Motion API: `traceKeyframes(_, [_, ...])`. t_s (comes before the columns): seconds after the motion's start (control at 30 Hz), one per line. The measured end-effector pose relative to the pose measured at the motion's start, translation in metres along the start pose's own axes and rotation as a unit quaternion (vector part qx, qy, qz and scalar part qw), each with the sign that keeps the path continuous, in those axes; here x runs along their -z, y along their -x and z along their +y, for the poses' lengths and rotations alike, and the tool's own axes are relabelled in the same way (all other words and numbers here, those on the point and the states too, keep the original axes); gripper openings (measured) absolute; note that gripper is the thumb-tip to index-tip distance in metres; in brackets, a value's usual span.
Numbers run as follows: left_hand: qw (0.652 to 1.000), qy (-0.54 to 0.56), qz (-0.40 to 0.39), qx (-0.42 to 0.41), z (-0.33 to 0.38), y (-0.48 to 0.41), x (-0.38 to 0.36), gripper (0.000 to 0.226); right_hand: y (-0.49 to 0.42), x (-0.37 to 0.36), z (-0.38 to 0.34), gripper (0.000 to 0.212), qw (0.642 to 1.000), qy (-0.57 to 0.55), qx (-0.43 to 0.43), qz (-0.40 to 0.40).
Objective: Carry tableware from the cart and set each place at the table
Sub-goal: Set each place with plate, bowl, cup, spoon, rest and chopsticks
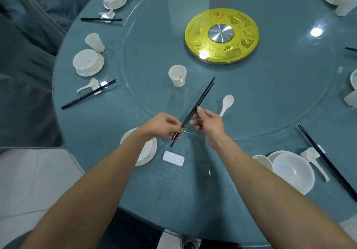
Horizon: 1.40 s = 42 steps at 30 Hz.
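Chopsticks (202, 96) are being pinched low by the left hand (164, 125) and higher by the right hand (210, 121), probably needing even tips before landing on the rest (173, 158).

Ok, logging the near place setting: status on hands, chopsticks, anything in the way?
Left hand pinches chopsticks near lower end; right hand pinches them midway. Chopsticks held aloft, not yet on white rest. Nothing on it; spoon, cup beyond.

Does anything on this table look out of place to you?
Yes, at the nearest place: the cup and spoon sit out on the glass turntable, and the white rest lies bare. The left place's cup stands off the glass, by its bowl.
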<state>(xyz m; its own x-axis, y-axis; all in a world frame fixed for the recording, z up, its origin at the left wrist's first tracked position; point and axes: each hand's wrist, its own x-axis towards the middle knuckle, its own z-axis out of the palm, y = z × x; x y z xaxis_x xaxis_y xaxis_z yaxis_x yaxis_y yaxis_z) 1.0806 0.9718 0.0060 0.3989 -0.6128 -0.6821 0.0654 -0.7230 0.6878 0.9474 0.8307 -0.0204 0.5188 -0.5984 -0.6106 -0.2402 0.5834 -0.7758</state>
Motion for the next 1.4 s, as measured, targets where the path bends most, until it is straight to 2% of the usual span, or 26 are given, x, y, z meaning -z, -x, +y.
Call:
traceKeyframes(0.3, [0.995,0.095,0.002,-0.022,-0.054,0.069,-0.008,0.029,0.043,-0.017,0.034,0.011,0.999,-0.012,0.03,-0.003])
traceKeyframes(0.73, [0.998,0.066,0.015,-0.006,-0.141,0.113,-0.044,0.028,0.095,-0.019,0.107,0.014,0.999,0.044,0.016,0.017])
traceKeyframes(1.07, [0.997,-0.024,0.026,0.065,-0.185,0.116,-0.073,0.022,0.112,-0.004,0.161,0.004,0.985,0.168,0.012,0.021])
traceKeyframes(1.27, [0.992,-0.078,0.079,0.055,-0.188,0.122,-0.085,0.02,0.117,-0.002,0.17,0.008,0.979,0.204,0.001,0.027])
traceKeyframes(1.4, [0.983,-0.146,0.105,0.032,-0.19,0.125,-0.086,0.029,0.119,-0.003,0.17,0.012,0.977,0.212,-0.005,0.036])
